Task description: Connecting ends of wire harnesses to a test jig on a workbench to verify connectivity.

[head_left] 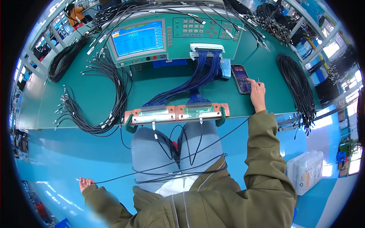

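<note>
Out to the left, past my thigh, my left hand (86, 184) is closed on the metal-tipped end of a thin black cable (114, 178). That cable crosses my lap in loose loops and runs up toward my right sleeve. On the bench, my right hand (258, 93) reaches a smartphone (242, 79) with its screen lit, a finger at the screen's right edge. A thin dark tip sticks out between its fingers, apparently the cable's other end. In front of me stands a test fixture (177, 113) with two connector boards; short black leads hang from two white plugs.
Behind the fixture is a green tester (175, 36) with a lit screen, joined to it by blue ribbon wires (186, 81). Black cable bundles lie at left (118, 87) and right (296, 87), others on top of the tester. A white wrapped package (306, 171) sits low at right.
</note>
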The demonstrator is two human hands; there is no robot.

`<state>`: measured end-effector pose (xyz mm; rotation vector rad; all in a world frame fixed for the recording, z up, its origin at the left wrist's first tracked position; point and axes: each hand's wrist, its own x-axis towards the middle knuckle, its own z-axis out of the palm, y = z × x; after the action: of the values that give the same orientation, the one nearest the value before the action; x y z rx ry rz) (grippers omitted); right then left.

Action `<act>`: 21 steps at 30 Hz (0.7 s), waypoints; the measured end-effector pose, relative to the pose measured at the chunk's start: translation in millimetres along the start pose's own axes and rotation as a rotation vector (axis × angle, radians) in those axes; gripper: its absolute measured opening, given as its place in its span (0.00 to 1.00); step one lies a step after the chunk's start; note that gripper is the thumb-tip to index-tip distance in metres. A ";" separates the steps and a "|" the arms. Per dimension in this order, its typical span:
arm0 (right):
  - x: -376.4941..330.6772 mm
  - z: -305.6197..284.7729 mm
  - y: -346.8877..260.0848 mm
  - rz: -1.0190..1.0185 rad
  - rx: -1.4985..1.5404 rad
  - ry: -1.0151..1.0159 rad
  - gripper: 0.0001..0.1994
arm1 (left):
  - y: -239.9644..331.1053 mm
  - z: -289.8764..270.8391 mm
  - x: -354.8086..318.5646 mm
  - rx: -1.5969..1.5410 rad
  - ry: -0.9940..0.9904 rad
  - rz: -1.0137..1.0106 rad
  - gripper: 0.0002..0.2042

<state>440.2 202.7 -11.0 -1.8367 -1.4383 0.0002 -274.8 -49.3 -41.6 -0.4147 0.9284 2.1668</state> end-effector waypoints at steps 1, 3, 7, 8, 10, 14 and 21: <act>1.3 1.0 0.0 0.015 -0.003 0.002 0.15 | -0.6 -1.3 -3.1 -0.005 0.037 0.023 0.10; 2.6 1.6 -2.8 0.025 -0.027 -0.033 0.15 | -0.7 -4.5 -3.2 -0.005 0.040 0.025 0.11; 2.7 -0.7 -6.7 0.070 -0.096 -0.125 0.16 | -0.7 -3.9 -0.5 0.005 0.033 0.028 0.11; 2.3 -0.6 -3.6 0.047 -0.041 -0.057 0.15 | -1.3 -4.1 2.5 0.030 0.004 0.051 0.11; 1.7 -1.5 2.9 0.000 0.070 0.080 0.15 | -2.3 -2.3 7.4 0.080 -0.056 0.098 0.11; -20.4 -22.7 7.4 0.116 0.442 0.252 0.13 | -0.7 16.8 -3.9 0.200 -0.042 0.224 0.12; -111.3 -117.0 54.3 0.530 0.936 0.627 0.12 | 1.6 31.2 9.3 0.217 -0.058 0.156 0.12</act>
<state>497.2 42.2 -10.8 -1.1922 -0.3538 0.2861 -282.5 -22.7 -24.3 -0.1780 1.1821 2.1738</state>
